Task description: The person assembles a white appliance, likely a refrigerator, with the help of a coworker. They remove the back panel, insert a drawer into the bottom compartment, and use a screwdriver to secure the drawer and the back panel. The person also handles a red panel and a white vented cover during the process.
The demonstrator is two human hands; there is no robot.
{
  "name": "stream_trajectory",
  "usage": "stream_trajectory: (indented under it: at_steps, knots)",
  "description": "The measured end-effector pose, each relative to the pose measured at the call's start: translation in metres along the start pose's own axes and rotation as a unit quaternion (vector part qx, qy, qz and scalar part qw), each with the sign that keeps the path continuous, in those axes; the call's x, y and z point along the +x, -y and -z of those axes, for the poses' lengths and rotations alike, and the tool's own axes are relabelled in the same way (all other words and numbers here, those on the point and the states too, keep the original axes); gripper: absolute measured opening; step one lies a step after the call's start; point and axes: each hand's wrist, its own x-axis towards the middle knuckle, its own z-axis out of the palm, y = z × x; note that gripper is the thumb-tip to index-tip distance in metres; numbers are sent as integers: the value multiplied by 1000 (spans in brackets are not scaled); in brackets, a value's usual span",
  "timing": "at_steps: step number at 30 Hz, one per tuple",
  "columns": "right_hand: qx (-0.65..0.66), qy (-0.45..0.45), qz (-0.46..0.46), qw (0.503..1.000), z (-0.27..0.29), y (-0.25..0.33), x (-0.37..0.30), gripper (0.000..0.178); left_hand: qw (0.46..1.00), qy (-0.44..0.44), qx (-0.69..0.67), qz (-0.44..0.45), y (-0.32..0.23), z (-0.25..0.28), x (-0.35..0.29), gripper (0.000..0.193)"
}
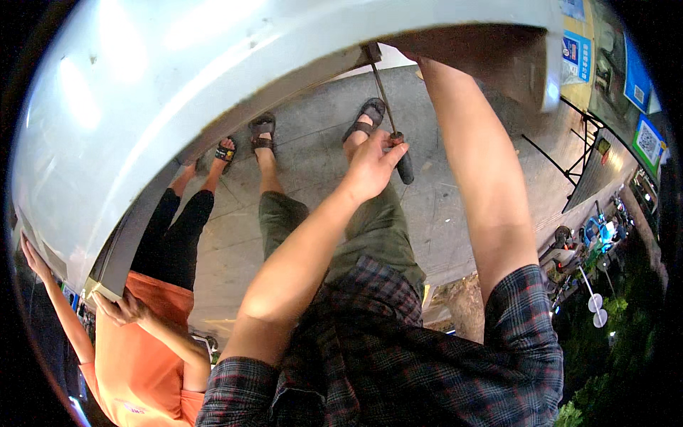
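Observation:
My left hand (372,165) is closed round a screwdriver at the top of its dark handle (405,169). The handle hangs out below my fingers. From there the long thin shaft (382,89) runs upward, its far end meeting the dark underside of a big pale glossy panel (178,92). My right forearm (473,149) reaches up past the panel's lower edge; the hand itself is hidden behind it, so its fingers do not show.
At the left, a person in an orange shirt (142,349) has both hands at the panel's end. Grey paving (306,149) lies below. A dark metal frame (587,153), signs with codes (649,141) and parked two-wheelers (594,231) are at the right.

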Motion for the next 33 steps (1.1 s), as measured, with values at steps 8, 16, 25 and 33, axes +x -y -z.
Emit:
stream_trajectory:
  at_steps: [8, 16, 25, 33]
  knots:
    - [-20, -88, -96, 991, 77, -59, -185, 57, 995, -54, 51, 62, -3, -12, 7, 41]
    - [359, -88, -200, 907, 53, -85, -320, 41, 987, -108, 104, 62, -34, -18, 8, 39]
    - [419, -82, -295, 855, 49, -77, -307, 41, 978, 122, -120, 120, -16, 6, 21, 34]
    - [575, 132, -275, 759, 85, -134, -311, 36, 960, 77, -242, 120, -29, 0, 16, 24]
